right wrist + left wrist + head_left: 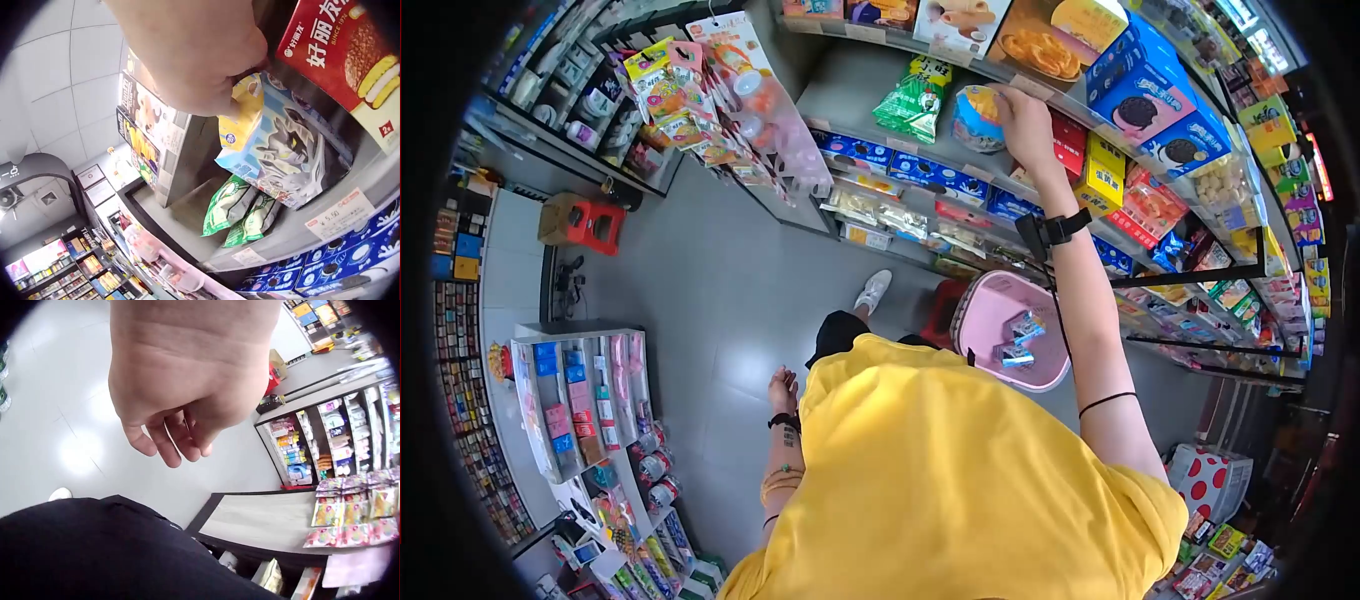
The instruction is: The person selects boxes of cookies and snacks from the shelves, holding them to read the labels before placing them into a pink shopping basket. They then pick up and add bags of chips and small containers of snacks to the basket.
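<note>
My right hand (1030, 130) is at the upper edge of a blue and yellow package (978, 120) on the shelf. In the right wrist view, the thumb of that hand (194, 62) lies against the yellow part of the package (284, 147), which has a silver-and-blue character printed on it; the other fingers are mostly hidden. Green snack bags (234, 209) stand right beside it. My left hand (187, 400) hangs at my side with its fingers loosely bent and nothing in it, over the grey floor.
A pink basket (1055, 375) with small blue packages inside stands below the shelf, near a red stool. Blue cookie boxes (1140, 85) and a red cake box (350, 56) flank the reach. Hanging snack packs (675, 105) and a low display rack (550, 400) stand to the left.
</note>
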{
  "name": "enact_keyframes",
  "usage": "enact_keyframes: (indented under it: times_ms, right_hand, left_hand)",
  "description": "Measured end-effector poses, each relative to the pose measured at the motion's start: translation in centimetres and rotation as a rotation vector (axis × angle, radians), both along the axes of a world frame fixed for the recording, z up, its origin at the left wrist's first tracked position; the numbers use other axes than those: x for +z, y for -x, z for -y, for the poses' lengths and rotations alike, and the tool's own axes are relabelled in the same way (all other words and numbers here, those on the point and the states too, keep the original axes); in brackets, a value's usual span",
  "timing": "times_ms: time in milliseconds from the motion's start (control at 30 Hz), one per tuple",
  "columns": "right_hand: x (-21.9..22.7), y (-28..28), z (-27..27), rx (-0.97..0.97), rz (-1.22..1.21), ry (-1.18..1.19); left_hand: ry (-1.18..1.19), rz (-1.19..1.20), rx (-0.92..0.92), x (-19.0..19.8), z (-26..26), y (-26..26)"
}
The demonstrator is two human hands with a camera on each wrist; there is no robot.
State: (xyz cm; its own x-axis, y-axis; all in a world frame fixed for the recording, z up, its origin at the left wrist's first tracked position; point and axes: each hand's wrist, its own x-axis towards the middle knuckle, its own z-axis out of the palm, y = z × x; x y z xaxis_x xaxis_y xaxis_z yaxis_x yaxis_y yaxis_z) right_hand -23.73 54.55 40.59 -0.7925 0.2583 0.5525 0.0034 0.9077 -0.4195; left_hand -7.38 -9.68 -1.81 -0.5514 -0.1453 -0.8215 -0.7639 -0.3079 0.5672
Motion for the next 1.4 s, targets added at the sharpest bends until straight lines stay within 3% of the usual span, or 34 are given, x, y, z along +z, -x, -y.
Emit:
enact_keyframes:
  times_ms: [100,200,333,500,700,800,900,1067,1167,1200,1300,1400]
  right_hand:
    - [-0.6,0.2,-1.0,-0.027,0.085,-0.131]
    - [-0.1,-0.8,-0.8,-0.086,0.203,-0.092]
    - [-0.1,-1.6,-1.0,-0.066,0.137,-0.19]
    - [-0.5,-1.6,-1.7,-0.069,0.187,-0.179]
    - [-1.7,-0.3,-2.9,-0.223,0.264,-0.229]
    - [-1.2,0.5,-3.8,-0.265,0.444,-0.282]
    - [-1.7,1.4,-4.3,-0.319,0.41,-0.422]
    - [-1.5,1.4,-4.7,-0.265,0.356,-0.414]
    - [-2.0,1.4,-5.1,-0.262,0.35,-0.447]
    - [-1.6,1.3,-4.6,-0.258,0.347,-0.457]
    - [-0.1,0.2,-2.6,-0.289,0.49,-0.125]
    - [1.4,-4.0,3.6,-0.246,0.23,-0.284]
  left_hand:
    - [0.001,-0.031,-0.029,0.1,-0.8,2.3]
    - [-0.019,-0.057,-0.004,-0.9,-1.3,3.6]
    - [-0.013,-0.062,-0.008,-1.4,-1.2,4.5]
    - [0.015,-0.042,-0.017,-2.8,-0.1,4.2]
    - [0.039,0.024,-0.024,-2.6,0.8,3.1]
    - [0.041,0.017,-0.042,-2.6,1.4,2.6]
    - [0.039,0.005,-0.037,-2.2,1.2,2.5]
    - [0.026,0.034,-0.023,-2.3,1.1,2.6]
    - [0.067,0.057,-0.108,-2.9,1.1,2.8]
    - [0.069,0.067,-0.141,-2.9,1.1,2.8]
    - [0.093,0.093,-0.224,-2.2,1.1,3.2]
    - [0.133,0.094,-0.308,-2.3,0.5,3.7]
